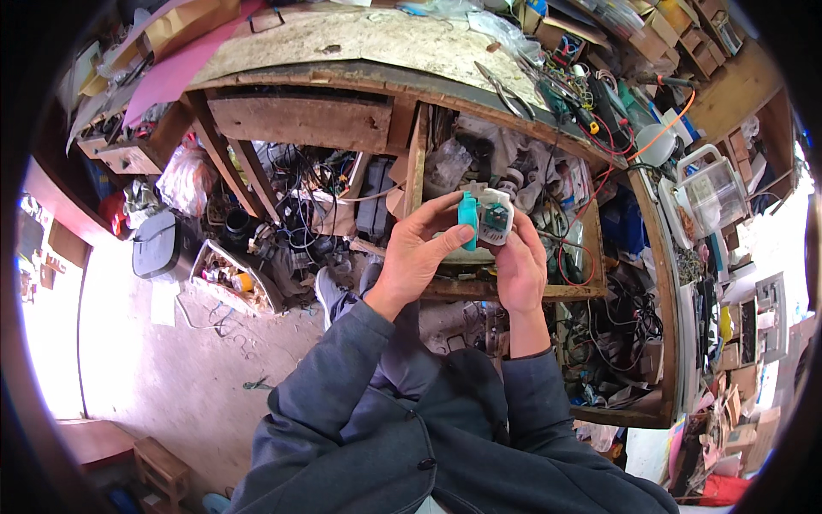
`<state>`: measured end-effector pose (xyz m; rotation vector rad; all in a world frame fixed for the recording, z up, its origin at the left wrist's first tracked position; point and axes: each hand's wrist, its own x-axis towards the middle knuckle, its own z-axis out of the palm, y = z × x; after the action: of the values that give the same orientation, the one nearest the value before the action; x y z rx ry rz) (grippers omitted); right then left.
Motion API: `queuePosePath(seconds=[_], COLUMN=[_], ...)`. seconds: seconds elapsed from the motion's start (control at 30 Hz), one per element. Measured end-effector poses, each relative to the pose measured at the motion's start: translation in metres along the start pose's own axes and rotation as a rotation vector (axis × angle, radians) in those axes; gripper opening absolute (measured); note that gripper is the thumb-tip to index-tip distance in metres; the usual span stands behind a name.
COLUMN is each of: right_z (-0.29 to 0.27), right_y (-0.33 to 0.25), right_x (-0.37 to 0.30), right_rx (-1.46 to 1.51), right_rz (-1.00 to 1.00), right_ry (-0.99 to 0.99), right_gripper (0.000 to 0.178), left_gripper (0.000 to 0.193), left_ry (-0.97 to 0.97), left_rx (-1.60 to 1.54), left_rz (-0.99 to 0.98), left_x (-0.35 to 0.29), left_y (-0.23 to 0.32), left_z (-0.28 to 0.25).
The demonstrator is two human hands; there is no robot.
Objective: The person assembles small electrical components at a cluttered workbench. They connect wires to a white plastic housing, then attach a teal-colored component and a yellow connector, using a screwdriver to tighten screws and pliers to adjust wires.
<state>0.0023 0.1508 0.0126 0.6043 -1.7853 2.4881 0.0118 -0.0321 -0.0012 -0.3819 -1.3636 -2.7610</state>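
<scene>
My left hand (409, 259) pinches a teal plastic shell (467, 221) between thumb and fingers. Right beside it, my right hand (524, 272) has its fingers closed round a white plastic housing (497, 202) with a small green circuit board (496, 218) inside. The two parts are held upright, side by side. Whether they touch or are still joined, I cannot tell. Both are above an open wooden drawer (479, 289) that holds plastic bags, cables and other small parts.
Behind the drawer runs a worn workbench top (368, 53), with long-nosed pliers (507, 91) at its edge. Test leads (610, 147) and tools crowd the right corner. A box of scraps (233, 278) and a dark bin (157, 244) stand on the floor to the left.
</scene>
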Motion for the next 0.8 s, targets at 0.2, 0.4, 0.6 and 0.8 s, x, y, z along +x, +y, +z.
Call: queuePosePath(seconds=[0.2,0.4,0.6,0.8], right_z=[-0.0029,0.0003,-0.0022,-0.0016], right_y=[-0.0031,-0.0040,-0.0035,0.0017], right_x=[0.0038,0.0047,0.0049,0.0000], right_rx=[0.152,0.167,0.139,0.015], right_rz=[0.101,0.109,0.116,0.036], right_ry=[0.039,0.053,0.027,0.064], right_gripper=[0.044,0.043,0.043,0.046], left_gripper=[0.054,0.052,0.052,0.054], left_ry=[-0.001,0.001,0.014,0.019], left_rx=[-0.033,-0.052,-0.041,0.003], left_rz=[-0.007,-0.007,-0.013,-0.011], left_x=[0.0010,0.0014,0.0013,0.0009], left_y=[-0.0013,-0.0018,-0.0024,-0.0015], left_z=[-0.0028,-0.0024,-0.0017,0.0004])
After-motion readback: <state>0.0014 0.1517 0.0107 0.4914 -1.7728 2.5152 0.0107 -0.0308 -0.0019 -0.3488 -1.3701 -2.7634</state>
